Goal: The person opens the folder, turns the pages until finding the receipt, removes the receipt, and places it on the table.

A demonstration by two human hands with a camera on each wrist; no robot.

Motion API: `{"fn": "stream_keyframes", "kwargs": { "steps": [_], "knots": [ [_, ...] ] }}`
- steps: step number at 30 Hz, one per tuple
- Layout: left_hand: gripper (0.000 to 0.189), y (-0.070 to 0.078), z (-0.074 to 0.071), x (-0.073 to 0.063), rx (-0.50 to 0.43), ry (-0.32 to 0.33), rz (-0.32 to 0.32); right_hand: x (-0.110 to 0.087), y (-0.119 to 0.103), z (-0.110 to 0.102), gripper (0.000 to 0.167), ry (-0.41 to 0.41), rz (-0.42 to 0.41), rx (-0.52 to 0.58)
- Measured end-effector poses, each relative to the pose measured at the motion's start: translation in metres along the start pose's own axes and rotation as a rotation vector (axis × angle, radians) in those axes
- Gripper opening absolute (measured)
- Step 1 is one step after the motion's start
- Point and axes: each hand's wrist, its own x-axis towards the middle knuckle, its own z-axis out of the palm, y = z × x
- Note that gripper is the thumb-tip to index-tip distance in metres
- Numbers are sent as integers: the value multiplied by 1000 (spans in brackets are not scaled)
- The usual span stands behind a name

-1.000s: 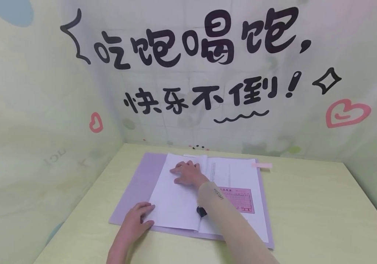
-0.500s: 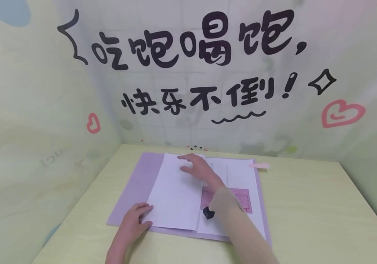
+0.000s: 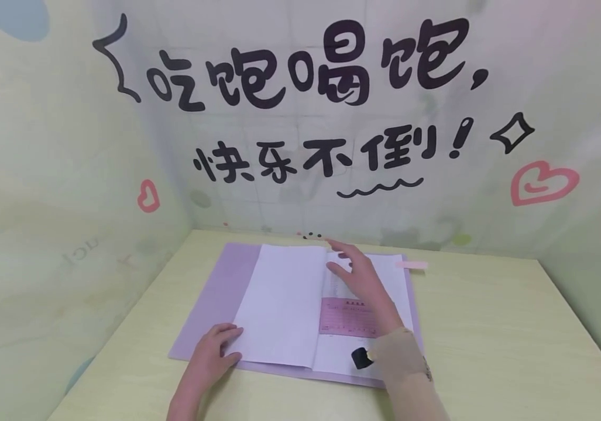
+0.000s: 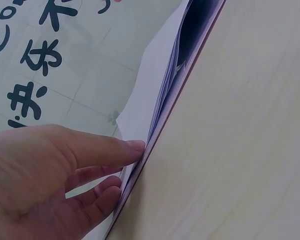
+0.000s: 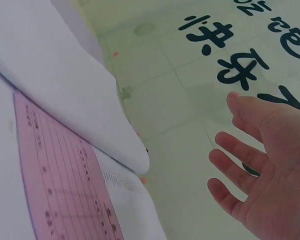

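A purple folder (image 3: 210,304) lies spread on the table with white sheets in it. The turned sheet (image 3: 279,304) on its left side is blank. My left hand (image 3: 213,355) rests at that sheet's lower left corner; in the left wrist view the thumb (image 4: 132,146) touches the edge of the page stack, other fingers lying along the paper. Over the upper part of the right-hand page hovers my right hand (image 3: 358,275), relaxed and holding nothing, as the right wrist view confirms. A pink printed form (image 3: 346,321) on that page is partly hidden by the right forearm.
A pink tab (image 3: 412,265) sticks out past the folder's upper right edge. The pale wooden table (image 3: 500,327) extends to both sides. Behind stands a printed cloth wall (image 3: 279,204), with more cloth at left and right. A black item (image 3: 361,358) sits at the right wrist.
My right hand has lifted off the left sheet and moved right, over the other page. More of the pink form's left part shows. The left hand stays at the sheet's corner.
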Motion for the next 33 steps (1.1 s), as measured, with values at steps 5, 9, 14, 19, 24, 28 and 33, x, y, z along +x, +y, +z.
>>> {"fn": "stream_keyframes", "kwargs": {
  "steps": [5, 9, 14, 19, 24, 28, 33],
  "knots": [
    [46, -2, -1, -1, 6, 2, 6, -29, 13, -18, 51, 70, 73, -9],
    [46, -2, -2, -1, 8, 1, 1, -48, 28, -28, 50, 106, 117, -32],
    [46, -2, -1, 0, 6, -3, -12, -71, 42, -34, 50, 119, 154, -60],
    [45, -1, -2, 0, 9, -5, -11, -87, 50, -39, 49, 125, 178, -102],
    [45, 0, 0, 0, 10, -7, -13, -97, 57, -44, 52, 59, 233, -137],
    [45, 0, 1, 0, 12, -7, -20, -101, 63, -45, 56, -14, 266, -198],
    [45, 0, 2, 0, 12, -6, -28, -104, 68, -45, 61, -71, 314, -228]
  ]
}}
